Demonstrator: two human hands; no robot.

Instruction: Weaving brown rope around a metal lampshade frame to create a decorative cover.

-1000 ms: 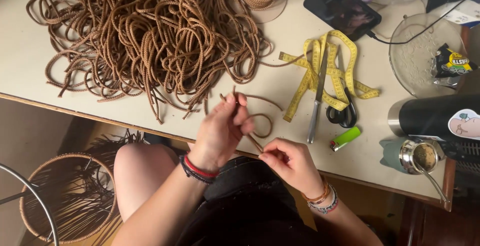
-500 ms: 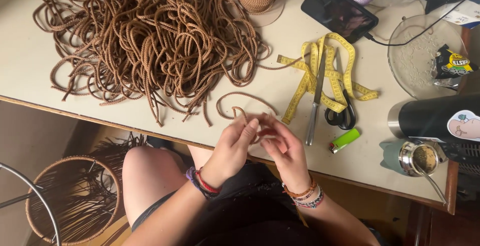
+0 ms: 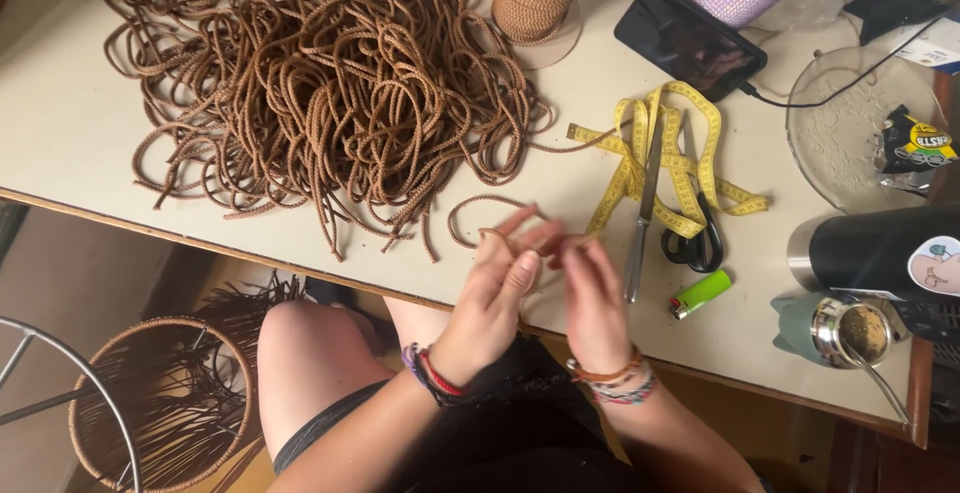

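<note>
Hands meet at near table edge: left hand and right hand both pinching one brown cord, big cord pile far-left, scissors right.

Brown braided cord pile; yellow tape measure; bright green lighter; black-handled scissors; off-white table; black phone.

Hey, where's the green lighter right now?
The green lighter lies on the table to the right of the right hand, just below the scissors and yellow tape measure.
</note>
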